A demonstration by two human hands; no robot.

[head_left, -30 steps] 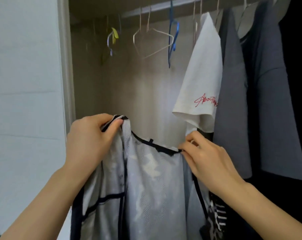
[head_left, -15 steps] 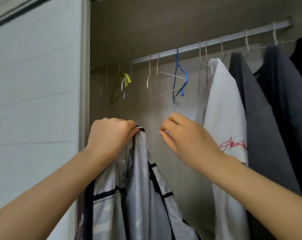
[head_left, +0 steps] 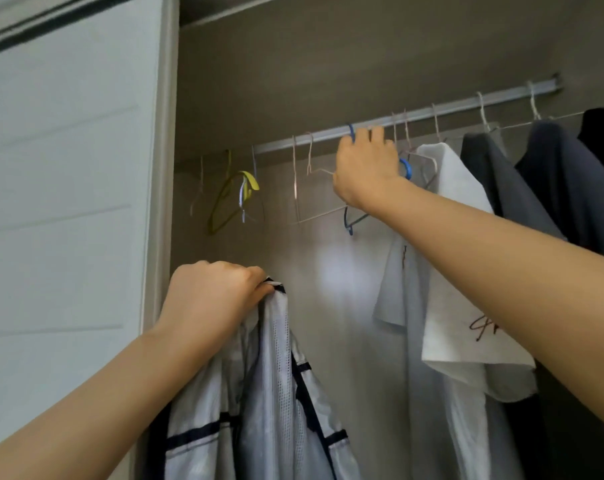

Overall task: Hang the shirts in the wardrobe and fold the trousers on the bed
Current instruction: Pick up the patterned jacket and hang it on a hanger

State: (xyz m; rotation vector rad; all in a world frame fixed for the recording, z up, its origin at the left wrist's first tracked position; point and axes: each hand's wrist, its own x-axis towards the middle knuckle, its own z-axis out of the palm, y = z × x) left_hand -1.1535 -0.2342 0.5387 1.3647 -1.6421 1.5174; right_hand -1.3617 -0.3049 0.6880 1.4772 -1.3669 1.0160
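My right hand (head_left: 366, 168) is up at the rail (head_left: 460, 107), and its fingers are curled round the top of the blue hanger (head_left: 349, 225), right under where its hook sits on the rail. My left hand (head_left: 217, 299) is well below the rail, over to the left, and its fingers are bunched tight on the neck of the pale shirt (head_left: 276, 393) with dark lines. The shirt hangs down from my fist. I think the job now is to get this hanger off the rail so the shirt can go on it. To do it well, I should lift the hook straight up and over the rail, not tug it sideways. Thin wire hangers (head_left: 295, 188) hang just beside it on the rail, and a white shirt (head_left: 449, 271) hangs on the other side, so a sideways pull could snag them or knock them off. I should bring the hanger down slowly to the shirt's neck. My left hand should hold on to the neck so the shirt does not drop.
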